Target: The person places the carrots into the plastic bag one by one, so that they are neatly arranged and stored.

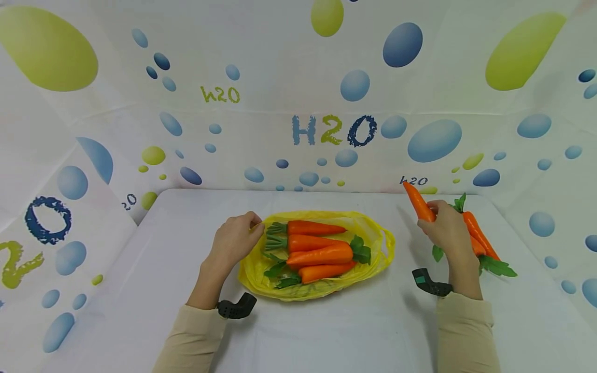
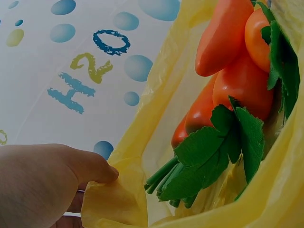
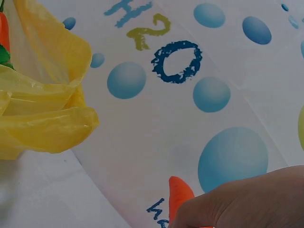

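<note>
A yellow plastic bag (image 1: 249, 273) lies spread on the table with its mouth turned up. My left hand (image 1: 237, 237) pinches its left edge between thumb and fingers; the left wrist view shows the thumb over the folded film (image 2: 114, 202). Inside lie several orange toy carrots (image 1: 322, 255) with green tops, some stacked on others. To the right of the bag, my right hand (image 1: 449, 230) grips another carrot (image 1: 416, 201), raised with its pointed tip up and to the left. Most of that carrot (image 3: 179, 192) is hidden by the hand in the right wrist view.
More carrots (image 1: 482, 238) with leafy tops lie on the table's right side, partly behind my right hand and wrist. A white cloth (image 1: 326, 336) covers the table. Behind it stands a white backdrop (image 1: 261, 140) printed with blue and green spots and H2O lettering.
</note>
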Tool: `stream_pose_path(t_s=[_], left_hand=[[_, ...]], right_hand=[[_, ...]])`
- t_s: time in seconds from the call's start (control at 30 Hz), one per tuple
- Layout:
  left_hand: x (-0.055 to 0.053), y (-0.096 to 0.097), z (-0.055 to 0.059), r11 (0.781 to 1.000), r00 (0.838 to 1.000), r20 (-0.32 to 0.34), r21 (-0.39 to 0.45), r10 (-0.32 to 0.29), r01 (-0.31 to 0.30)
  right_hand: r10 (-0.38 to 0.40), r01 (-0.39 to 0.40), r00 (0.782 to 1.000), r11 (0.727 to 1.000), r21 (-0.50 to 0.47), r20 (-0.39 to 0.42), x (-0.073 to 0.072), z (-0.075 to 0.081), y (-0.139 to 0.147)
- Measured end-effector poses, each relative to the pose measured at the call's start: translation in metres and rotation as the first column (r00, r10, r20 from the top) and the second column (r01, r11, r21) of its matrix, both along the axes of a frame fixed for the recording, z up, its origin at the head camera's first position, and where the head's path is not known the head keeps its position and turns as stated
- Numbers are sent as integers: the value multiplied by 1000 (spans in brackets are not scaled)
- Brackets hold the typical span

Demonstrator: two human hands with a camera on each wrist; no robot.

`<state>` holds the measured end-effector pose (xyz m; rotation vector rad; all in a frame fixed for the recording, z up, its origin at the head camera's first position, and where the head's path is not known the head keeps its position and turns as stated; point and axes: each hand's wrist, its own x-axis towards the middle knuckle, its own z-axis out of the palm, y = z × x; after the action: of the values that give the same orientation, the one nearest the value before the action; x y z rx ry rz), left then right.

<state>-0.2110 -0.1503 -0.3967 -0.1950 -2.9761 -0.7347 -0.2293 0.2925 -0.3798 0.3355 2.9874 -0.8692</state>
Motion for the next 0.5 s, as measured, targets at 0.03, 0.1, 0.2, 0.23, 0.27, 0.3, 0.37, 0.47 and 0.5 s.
stream_pose_path(t_s=[0.03,0.1,0.2,0.23,0.27,0.3,0.37,0.47,0.5], left_hand=[[0,0,0,1000,1000,-1,0,0,0],[0,0,0,1000,1000,-2,0,-2,2],[0,0,0,1000,1000,-2,-1,-2,2],[0,0,1,1000,1000,-2,-1,-3,3],[0,0,1,1000,1000,-1,-1,-3,3],[0,0,1,1000,1000,0,-1,-3,3],[0,1,1,1000,1000,0,-1,-3,3],[1,1,1,1000,1000,-2,-2,-6,6],[1,1,1,1000,1000,-4,-3,-6,6]], right_hand=[[4,-4,1000,1000,0,-1,0,1,0],[11,-11,1000,1000,-2,-2,0,2,-2],[18,-18,1000,1000,0,-4,0,2,-4],[20,-20,1000,1000,2,-5,0,3,-5],[22,-22,1000,1000,4,-7,1,3,-6],[23,-23,1000,1000,7,-9,1,3,-7],[25,-25,1000,1000,9,-12,1,4,-8],[31,-31,999,999,14,-22,2,5,-10],[34,-34,999,999,16,-26,2,5,-11]])
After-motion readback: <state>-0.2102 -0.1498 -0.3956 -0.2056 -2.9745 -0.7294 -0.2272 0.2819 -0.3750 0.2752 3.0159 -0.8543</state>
